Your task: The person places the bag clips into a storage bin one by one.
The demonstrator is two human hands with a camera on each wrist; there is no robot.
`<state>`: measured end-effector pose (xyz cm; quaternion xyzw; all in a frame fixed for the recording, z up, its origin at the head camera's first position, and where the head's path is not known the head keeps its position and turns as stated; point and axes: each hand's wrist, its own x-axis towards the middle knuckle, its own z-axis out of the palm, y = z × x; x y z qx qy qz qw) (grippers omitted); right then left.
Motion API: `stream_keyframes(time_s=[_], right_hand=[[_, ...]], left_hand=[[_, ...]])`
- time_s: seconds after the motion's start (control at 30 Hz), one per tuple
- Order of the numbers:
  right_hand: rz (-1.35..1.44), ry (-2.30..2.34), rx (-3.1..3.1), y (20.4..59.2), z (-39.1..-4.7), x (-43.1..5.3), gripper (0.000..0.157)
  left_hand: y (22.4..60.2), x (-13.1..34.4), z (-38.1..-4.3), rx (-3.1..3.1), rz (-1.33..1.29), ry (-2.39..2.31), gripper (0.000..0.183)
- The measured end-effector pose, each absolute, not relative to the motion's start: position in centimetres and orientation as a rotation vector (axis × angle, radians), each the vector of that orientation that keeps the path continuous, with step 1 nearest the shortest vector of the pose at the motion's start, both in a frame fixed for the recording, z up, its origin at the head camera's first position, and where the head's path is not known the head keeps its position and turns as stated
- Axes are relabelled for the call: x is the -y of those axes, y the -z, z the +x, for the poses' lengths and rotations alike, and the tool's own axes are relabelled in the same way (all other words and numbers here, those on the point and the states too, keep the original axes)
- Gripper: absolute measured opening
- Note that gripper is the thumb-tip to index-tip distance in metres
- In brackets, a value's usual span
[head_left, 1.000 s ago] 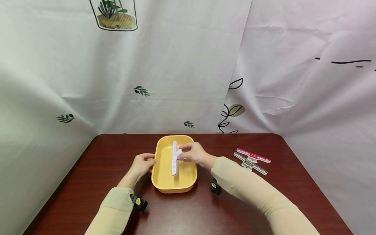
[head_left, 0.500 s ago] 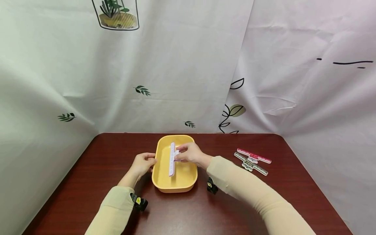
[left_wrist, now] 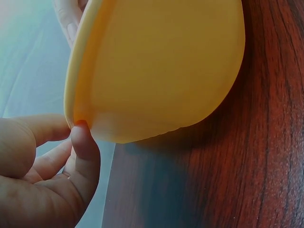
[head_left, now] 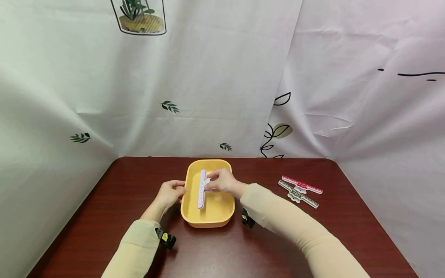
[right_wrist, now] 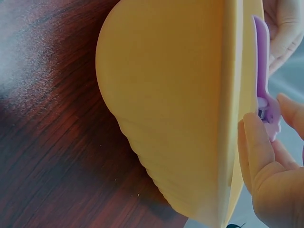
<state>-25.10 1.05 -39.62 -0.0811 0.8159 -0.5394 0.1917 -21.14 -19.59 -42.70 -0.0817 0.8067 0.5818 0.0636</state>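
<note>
A yellow plastic basin stands near the middle of the table. My left hand pinches its left rim between thumb and fingers, as the left wrist view shows with the basin wall beside the thumb. Over the basin, my right hand holds a light purple ruler clip by its grip at the middle. In the right wrist view the clip shows edge-on at the basin's rim, with the thumb and fingers around its grip. Its long ruled bar points away from me, slightly tilted.
Two more ruler clips lie on the table at the right: a red one and a dark green one, close together. The dark red table ends at a white printed cloth behind.
My right hand has moved left with the purple ruler clip, which now sits further toward the basin's left side. The left hand stays at the rim. The head view has shifted slightly.
</note>
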Motion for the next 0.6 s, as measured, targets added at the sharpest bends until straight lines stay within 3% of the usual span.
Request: stream_keyframes(time_s=[0.6], right_hand=[[-0.238,1.483,-2.32,40.0,-25.1,0.8,0.041]], left_hand=[[42.8,19.7,-21.3,-2.444,-0.242,-1.758,0.039]])
